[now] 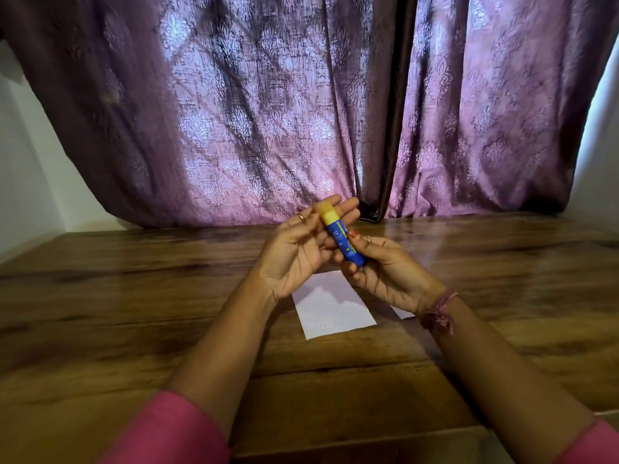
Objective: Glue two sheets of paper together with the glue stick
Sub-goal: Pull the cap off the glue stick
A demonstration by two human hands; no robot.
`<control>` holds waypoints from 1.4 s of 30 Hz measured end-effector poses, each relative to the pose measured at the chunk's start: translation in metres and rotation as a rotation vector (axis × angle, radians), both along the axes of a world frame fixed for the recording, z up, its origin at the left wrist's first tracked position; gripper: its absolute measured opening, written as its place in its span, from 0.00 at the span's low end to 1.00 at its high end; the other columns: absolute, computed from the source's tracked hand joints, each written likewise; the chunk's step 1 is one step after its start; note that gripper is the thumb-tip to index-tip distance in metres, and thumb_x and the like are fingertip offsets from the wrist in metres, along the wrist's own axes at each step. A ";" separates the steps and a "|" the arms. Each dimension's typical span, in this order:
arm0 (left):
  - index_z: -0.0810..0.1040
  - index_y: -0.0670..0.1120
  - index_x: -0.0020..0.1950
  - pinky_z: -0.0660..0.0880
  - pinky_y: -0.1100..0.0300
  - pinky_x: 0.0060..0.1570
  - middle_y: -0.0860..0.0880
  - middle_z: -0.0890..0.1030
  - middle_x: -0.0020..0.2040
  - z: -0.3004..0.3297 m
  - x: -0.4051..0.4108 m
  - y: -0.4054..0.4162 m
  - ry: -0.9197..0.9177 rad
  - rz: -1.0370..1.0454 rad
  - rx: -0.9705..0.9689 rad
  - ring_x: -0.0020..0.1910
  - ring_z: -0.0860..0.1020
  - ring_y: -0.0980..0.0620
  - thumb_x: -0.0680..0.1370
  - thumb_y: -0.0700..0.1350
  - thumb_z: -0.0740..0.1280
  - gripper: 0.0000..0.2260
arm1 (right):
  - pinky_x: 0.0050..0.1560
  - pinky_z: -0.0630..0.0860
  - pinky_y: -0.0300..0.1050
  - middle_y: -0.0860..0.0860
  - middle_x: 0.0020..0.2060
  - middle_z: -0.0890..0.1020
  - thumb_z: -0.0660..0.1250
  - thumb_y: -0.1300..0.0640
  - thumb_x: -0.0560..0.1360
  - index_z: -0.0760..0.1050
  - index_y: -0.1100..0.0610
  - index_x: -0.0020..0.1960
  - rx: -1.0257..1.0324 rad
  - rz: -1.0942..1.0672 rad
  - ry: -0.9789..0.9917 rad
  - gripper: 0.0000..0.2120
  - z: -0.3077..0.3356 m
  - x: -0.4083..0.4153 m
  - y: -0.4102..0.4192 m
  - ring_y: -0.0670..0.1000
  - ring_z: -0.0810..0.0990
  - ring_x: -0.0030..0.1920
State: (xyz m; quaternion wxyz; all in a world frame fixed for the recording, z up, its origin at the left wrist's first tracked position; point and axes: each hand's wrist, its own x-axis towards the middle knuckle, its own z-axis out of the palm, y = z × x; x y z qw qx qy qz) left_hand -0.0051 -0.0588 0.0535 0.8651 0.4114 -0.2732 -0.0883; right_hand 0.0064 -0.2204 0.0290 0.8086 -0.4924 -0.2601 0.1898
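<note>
Purple patterned curtains [268, 112] hang behind a wooden table [134, 296] with two white paper sheets on it: one sheet [331, 309] lies under the hands, the second sheet [402, 313] peeks out beside the right wrist. One blue glue stick [341, 239], yellow cap on, is up above the paper; the right hand [385, 272] grips its lower barrel with curled fingers. The left hand [301, 249] is loosely spread, fingers nearly straight, with the fingertips [348, 209] right behind the cap.

Left hand [294, 252]: raised palm-up, fingers [338, 209] extended and loosely spread.
Right hand [378, 269]: raised alongside, fingers curled in a grip.
Forearms: both extended forward, converging.
Right wrist: wrapped with a thread band [437, 311].
</note>
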 end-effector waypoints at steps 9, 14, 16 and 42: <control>0.77 0.41 0.54 0.80 0.59 0.42 0.48 0.85 0.44 -0.006 0.006 -0.006 -0.012 0.387 0.078 0.45 0.83 0.52 0.77 0.33 0.62 0.09 | 0.37 0.78 0.33 0.52 0.36 0.81 0.62 0.60 0.78 0.78 0.66 0.54 -0.177 -0.259 -0.212 0.11 -0.004 0.002 0.006 0.43 0.79 0.33; 0.78 0.40 0.49 0.78 0.59 0.45 0.47 0.84 0.38 -0.007 0.006 -0.015 0.081 0.552 -0.022 0.40 0.80 0.52 0.74 0.32 0.67 0.06 | 0.41 0.78 0.35 0.44 0.41 0.85 0.67 0.64 0.76 0.77 0.60 0.61 -0.264 -0.510 -0.446 0.14 -0.009 0.004 0.013 0.42 0.82 0.41; 0.78 0.40 0.46 0.75 0.58 0.45 0.47 0.83 0.37 -0.006 0.006 -0.019 0.113 0.597 -0.069 0.40 0.79 0.51 0.73 0.31 0.68 0.06 | 0.50 0.80 0.42 0.48 0.48 0.85 0.70 0.62 0.74 0.78 0.59 0.61 -0.329 -0.622 -0.528 0.15 -0.010 0.004 0.014 0.45 0.83 0.49; 0.77 0.46 0.49 0.75 0.61 0.51 0.52 0.85 0.38 0.003 0.020 0.035 0.100 0.584 -0.103 0.42 0.83 0.58 0.77 0.35 0.64 0.07 | 0.32 0.74 0.32 0.44 0.32 0.83 0.68 0.65 0.75 0.77 0.64 0.60 -0.349 -0.482 -0.377 0.13 -0.016 -0.001 0.010 0.39 0.78 0.31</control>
